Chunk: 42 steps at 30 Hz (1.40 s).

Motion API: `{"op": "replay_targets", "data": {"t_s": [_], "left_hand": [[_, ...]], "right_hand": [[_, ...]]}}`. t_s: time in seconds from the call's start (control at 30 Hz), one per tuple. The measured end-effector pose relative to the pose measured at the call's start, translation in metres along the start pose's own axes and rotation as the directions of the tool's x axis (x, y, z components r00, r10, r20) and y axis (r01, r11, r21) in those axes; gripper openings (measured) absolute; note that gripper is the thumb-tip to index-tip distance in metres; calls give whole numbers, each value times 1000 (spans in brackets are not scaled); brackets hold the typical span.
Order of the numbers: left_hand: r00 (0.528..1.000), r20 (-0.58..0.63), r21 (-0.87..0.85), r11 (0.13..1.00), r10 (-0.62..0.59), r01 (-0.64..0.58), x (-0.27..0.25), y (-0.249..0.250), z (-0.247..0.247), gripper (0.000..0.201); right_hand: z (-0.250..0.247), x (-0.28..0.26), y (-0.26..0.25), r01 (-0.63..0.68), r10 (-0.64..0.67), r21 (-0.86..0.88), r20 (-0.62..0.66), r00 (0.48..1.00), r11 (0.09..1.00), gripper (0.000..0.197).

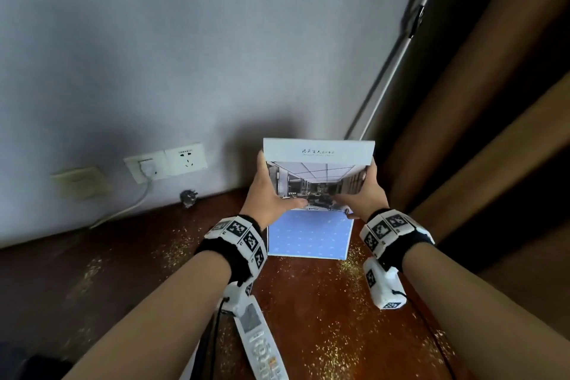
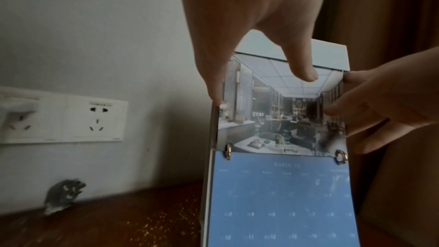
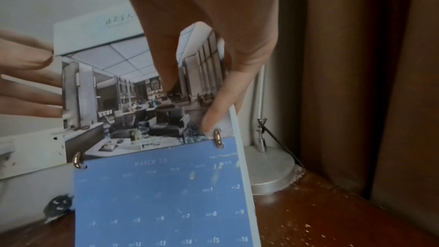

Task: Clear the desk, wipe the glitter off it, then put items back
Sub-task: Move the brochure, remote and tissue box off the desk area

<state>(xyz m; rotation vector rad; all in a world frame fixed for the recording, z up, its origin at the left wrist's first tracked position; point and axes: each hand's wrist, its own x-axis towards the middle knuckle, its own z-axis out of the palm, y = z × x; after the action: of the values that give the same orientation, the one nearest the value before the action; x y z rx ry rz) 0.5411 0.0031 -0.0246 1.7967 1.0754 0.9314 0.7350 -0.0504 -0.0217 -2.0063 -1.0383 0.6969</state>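
Note:
A ring-bound desk calendar (image 1: 317,176) with an interior photo on top and a blue March page below is held upright at the back of the brown desk (image 1: 308,302). My left hand (image 1: 271,194) grips its left edge, thumb (image 2: 301,63) on the photo. My right hand (image 1: 361,194) grips the right edge, thumb (image 3: 213,112) near a ring. The calendar (image 2: 280,119) fills both wrist views, and in the right wrist view the calendar (image 3: 133,100) has my left fingers (image 3: 28,82) behind it. Gold glitter (image 1: 348,265) is scattered over the desk.
A white remote control (image 1: 262,345) lies near the front edge under my left forearm. A loose plug (image 1: 188,197) lies by the wall below the wall sockets (image 1: 185,160). A lamp's round metal base (image 3: 270,172) stands in the back right corner beside the brown curtain (image 1: 478,133).

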Motion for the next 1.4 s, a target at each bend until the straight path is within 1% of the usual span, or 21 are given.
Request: {"op": "replay_targets", "data": {"t_s": [0.13, 0.23, 0.3, 0.37, 0.43, 0.5, 0.57, 0.63, 0.67, 0.73, 0.8, 0.87, 0.93, 1.0, 1.07, 1.1, 1.27, 1.33, 1.4], "left_hand": [[1000, 1, 5, 1000, -9, 9, 3, -1, 9, 100], [1000, 10, 25, 999, -24, 24, 4, 1, 7, 109], [998, 25, 47, 997, -59, 58, 3, 2, 4, 115], [996, 49, 64, 996, -72, 69, 4, 1, 1, 119], [994, 66, 101, 992, -82, 75, 5, 0, -2, 119], [994, 65, 145, 987, -83, 72, 5, 1, -6, 115], [994, 39, 206, 974, -98, 88, 1, 2, -12, 109], [993, 9, 285, 952, -116, 108, -11, 0, -22, 104], [992, 10, 319, 940, -127, 118, -20, -4, -28, 102], [988, 48, 389, 913, -148, 118, -38, -16, -37, 97], [971, 160, 483, 872, -178, 80, -64, -32, -45, 94], [925, 289, 577, 816, -248, 38, -91, -54, -49, 95], [862, 391, 659, 752, -323, -17, -115, -74, -49, 98], [803, 452, 715, 696, -389, -65, -135, -93, -44, 100], [779, 474, 738, 668, -410, -98, -149, -105, -38, 97], [776, 478, 742, 661, -412, -107, -156, -111, -35, 96], [813, 446, 757, 642, -375, -119, -168, -127, -22, 86], [821, 425, 764, 638, -381, -99, -169, -132, -18, 83], [826, 405, 756, 652, -393, -60, -168, -134, -16, 84]], "right_hand": [[-3, 2, 9, 6, -6, 12, -6, 1000, 1000, 111], [-2, 4, 10, 12, -12, 9, -8, 1000, 1000, 110], [-3, 2, 9, 30, -30, -17, -11, 999, 999, 109], [-5, 0, 7, 51, -52, -63, -25, 998, 997, 108], [-7, -2, 7, 45, -51, -147, -36, 998, 988, 108], [-6, -4, 7, -5, -2, -262, -26, 1000, 965, 108], [-4, -9, 7, -114, 105, -368, -44, 993, 923, 102], [-1, -20, 4, -205, 193, -466, -74, 978, 860, 86], [3, -31, 4, -214, 211, -512, -65, 975, 832, 76], [14, -53, 4, -144, 194, -582, 23, 981, 801, 64], [36, -86, 12, -6, 140, -611, 171, 975, 792, 61], [67, -123, 25, 114, 94, -612, 297, 950, 783, 60], [98, -155, 39, 182, 97, -626, 385, 918, 759, 62], [125, -175, 50, 218, 113, -649, 428, 897, 729, 63], [141, -185, 57, 220, 123, -653, 437, 891, 724, 64], [147, -189, 60, 202, 141, -654, 432, 891, 729, 63], [158, -195, 67, 164, 171, -666, 408, 897, 728, 65], [162, -194, 69, 162, 185, -666, 419, 889, 728, 66], [168, -195, 71, 158, 209, -662, 441, 873, 733, 66]]}}
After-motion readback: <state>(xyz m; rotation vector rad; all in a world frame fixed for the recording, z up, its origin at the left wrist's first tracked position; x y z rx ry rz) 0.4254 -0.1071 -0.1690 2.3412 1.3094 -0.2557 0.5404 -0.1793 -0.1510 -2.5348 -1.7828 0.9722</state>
